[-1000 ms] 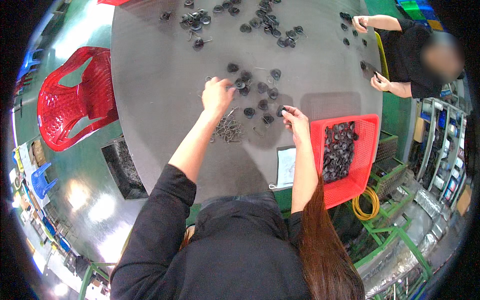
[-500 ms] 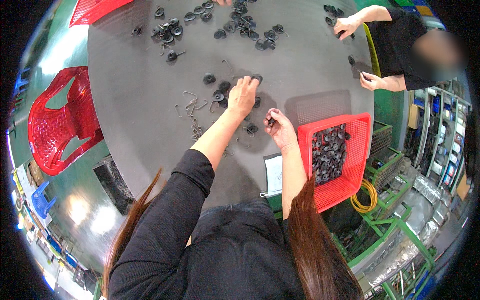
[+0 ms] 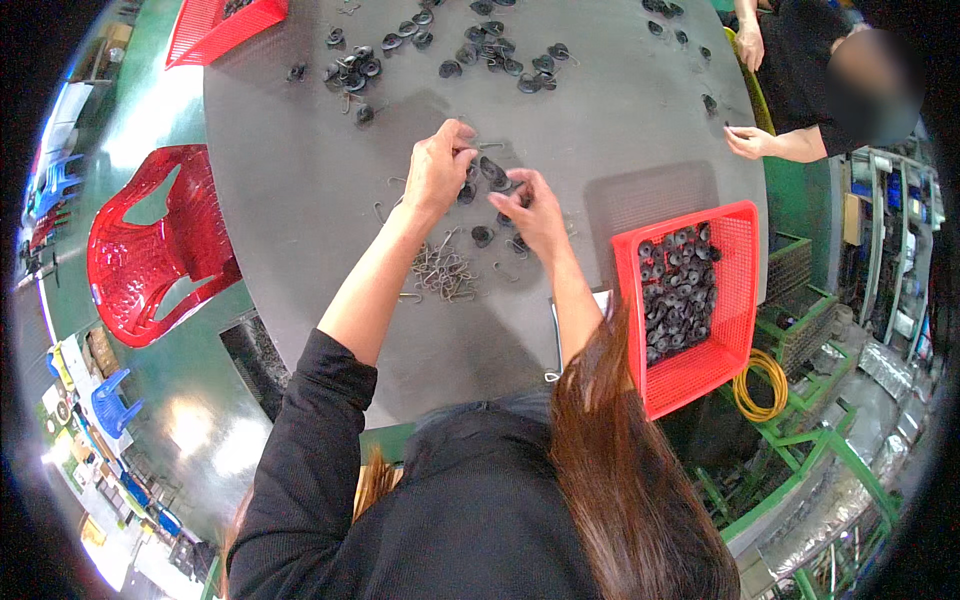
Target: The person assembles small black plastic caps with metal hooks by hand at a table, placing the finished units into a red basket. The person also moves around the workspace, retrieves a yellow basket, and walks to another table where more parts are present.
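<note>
My left hand [image 3: 437, 168] is over the middle of the grey table, fingers curled and thumb close to the forefinger; what they pinch is hidden. To its right, my right hand [image 3: 535, 212] has its fingers closed around a small black suction cup, partly hidden by the fingers. Another black suction cup [image 3: 492, 171] shows between the two hands. Nearer me lies a suction cup [image 3: 482, 236] on the table, just below the right hand's fingers. A heap of thin metal hooks [image 3: 443, 270] lies beside my left wrist.
A red basket [image 3: 740, 300] with many black suction cups stands at the right. More suction cups [image 3: 355, 68] are scattered at the far side. Another red basket [image 3: 225, 38] sits far left, near a red chair [image 3: 160, 240]. A co-worker's hand [image 3: 748, 142] is at the right edge.
My left hand has drawn back left from the suction cup it was reaching over. My right hand has moved up and left toward it. The co-worker's farther hand has pulled back from the table.
</note>
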### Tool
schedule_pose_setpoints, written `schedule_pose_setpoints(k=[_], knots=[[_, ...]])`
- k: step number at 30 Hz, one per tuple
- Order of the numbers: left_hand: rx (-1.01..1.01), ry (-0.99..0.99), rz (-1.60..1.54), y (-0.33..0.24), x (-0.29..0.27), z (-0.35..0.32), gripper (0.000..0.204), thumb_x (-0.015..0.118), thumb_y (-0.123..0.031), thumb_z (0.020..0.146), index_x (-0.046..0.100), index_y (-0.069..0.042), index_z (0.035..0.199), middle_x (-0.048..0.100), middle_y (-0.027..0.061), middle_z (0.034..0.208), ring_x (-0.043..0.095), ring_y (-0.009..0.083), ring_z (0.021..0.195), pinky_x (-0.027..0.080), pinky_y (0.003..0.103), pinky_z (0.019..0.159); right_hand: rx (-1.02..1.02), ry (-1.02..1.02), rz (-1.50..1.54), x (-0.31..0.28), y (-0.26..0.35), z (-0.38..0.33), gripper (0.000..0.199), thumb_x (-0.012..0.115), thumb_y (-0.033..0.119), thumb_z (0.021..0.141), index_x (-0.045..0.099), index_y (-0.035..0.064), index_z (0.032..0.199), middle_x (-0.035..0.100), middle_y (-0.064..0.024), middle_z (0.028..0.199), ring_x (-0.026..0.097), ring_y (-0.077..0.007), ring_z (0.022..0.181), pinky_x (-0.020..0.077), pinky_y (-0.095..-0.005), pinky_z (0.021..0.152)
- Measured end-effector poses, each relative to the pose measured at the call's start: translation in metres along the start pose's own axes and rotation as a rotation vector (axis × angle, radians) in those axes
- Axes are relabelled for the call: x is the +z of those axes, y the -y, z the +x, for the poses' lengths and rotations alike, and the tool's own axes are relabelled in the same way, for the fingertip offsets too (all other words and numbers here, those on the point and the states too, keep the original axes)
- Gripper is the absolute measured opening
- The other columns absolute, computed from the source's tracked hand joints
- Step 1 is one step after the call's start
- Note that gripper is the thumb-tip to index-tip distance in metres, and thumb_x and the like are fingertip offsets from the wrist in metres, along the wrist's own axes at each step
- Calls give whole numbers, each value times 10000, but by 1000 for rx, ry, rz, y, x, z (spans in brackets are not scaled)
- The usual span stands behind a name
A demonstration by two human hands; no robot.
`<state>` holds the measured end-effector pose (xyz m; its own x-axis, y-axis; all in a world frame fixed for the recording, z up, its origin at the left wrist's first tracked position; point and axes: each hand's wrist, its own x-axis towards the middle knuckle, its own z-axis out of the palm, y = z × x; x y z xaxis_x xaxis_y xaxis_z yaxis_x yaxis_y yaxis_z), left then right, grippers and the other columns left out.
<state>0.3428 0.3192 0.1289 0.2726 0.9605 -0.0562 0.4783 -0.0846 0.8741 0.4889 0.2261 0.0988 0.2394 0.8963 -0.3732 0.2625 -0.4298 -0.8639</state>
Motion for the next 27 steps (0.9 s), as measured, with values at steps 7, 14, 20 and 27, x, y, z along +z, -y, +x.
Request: schedule_pose_setpoints(k=[7,14,20,27], knots=[[-183,179,-29,-7,-36,-5,362,630,-31,735,565,-7,1090,654,100,765,612,121,631,492,255,558,-269,-10,-249,30,38,2,318,697,235,738,610,79,1002,645,-94,901,616,-268,832,474,-370,707],[-265,644,-291,-5,-46,2,480,647,-53,737,515,18,1192,655,65,719,574,92,596,466,234,522,-295,29,-290,19,35,-17,218,653,180,733,628,71,920,640,-130,880,613,-305,817,473,-400,708],[-499,663,-643,23,-57,-2,600,688,-109,771,407,-21,1294,606,49,933,555,93,707,441,225,600,-49,180,-93,18,24,-5,215,652,205,729,629,7,811,635,-106,698,594,-283,671,462,-338,641],[-157,13,371,103,-32,-27,321,684,-198,737,618,-68,1023,629,104,915,596,255,833,478,355,743,-49,49,-515,8,18,-10,214,673,287,747,669,79,799,652,-96,759,621,-273,746,469,-385,666]])
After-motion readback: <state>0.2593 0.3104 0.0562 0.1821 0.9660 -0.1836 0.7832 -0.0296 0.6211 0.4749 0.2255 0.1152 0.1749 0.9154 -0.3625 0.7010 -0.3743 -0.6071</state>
